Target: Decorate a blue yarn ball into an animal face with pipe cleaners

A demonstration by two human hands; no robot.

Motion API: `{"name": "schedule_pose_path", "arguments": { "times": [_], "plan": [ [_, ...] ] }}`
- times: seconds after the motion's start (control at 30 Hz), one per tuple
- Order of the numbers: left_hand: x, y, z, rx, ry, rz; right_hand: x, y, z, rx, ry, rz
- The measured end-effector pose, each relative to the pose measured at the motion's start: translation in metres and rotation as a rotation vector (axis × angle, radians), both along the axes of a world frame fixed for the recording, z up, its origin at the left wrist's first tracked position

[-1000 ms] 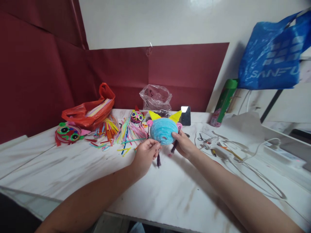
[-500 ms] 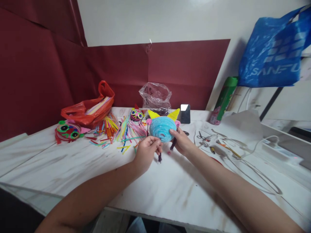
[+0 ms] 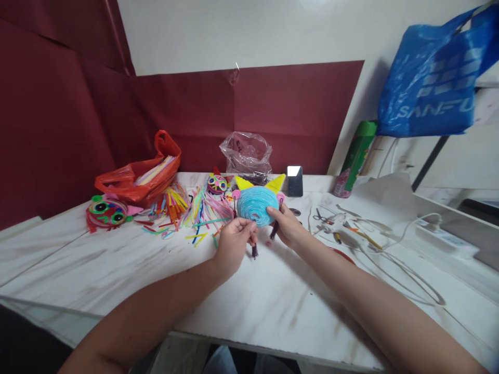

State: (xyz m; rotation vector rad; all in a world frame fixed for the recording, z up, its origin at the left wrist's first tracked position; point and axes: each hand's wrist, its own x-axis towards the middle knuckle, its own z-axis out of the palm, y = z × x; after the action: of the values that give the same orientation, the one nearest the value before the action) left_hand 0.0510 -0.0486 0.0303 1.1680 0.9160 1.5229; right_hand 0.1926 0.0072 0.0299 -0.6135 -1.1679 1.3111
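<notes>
Clasping the round blue coiled craft (image 3: 254, 200) by its right side is the right hand (image 3: 287, 227). Left hand (image 3: 234, 241) pinches its bottom.

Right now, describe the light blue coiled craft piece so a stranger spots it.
Over the white marbled table, find a left hand and right hand. The right holds the oval, light blue, coiled craft piece with yellow pointed horns. Unlike the two multicoloured craft faces to its left, it shows blue coils and no eyes.
</notes>
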Motion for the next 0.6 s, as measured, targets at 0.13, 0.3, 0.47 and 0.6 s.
{"name": "schedule_pose_path", "arguments": {
  "times": [0.13,0.3,0.47,0.6],
  "plan": [
    [0.0001,0.0003,-0.0024,0.035,0.02,0.023,-0.0004,-0.0018,0.0018,-0.036,0.003,-0.006],
    [-0.0009,0.0006,-0.0023,0.075,0.055,0.042,-0.0016,-0.0041,0.0048,-0.03,-0.007,-0.027],
    [-0.0016,-0.0009,-0.0003,0.108,0.076,0.055,-0.0034,-0.0054,0.0026,-0.004,0.001,-0.039],
    [-0.001,-0.0019,-0.0008,0.076,0.088,0.083,-0.0047,-0.0054,-0.0004,-0.027,0.023,-0.023]
  ]
}}
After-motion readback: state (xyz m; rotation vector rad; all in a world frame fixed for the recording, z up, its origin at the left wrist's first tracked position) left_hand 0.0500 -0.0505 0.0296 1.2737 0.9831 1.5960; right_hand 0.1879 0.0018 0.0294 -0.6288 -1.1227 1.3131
